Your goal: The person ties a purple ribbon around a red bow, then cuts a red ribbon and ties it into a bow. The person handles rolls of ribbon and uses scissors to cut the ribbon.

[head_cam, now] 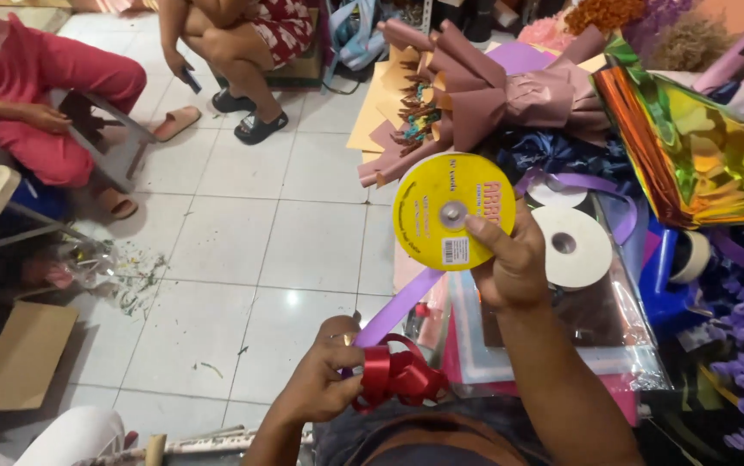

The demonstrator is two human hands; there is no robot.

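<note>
Your right hand [514, 267] is clamped on the yellow ribbon spool [453, 211], held up over the cluttered table [553, 362]. Your left hand [324, 380] pinches the red ribbon bow [402, 377] below, purple ribbon [402, 306] running between. Step judged: feeding ribbon; next, draw length steadily.

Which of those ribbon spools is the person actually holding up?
The spool with the yellow face, gripped in the right hand. The white spool lies flat on the pile beside it, untouched.
</note>
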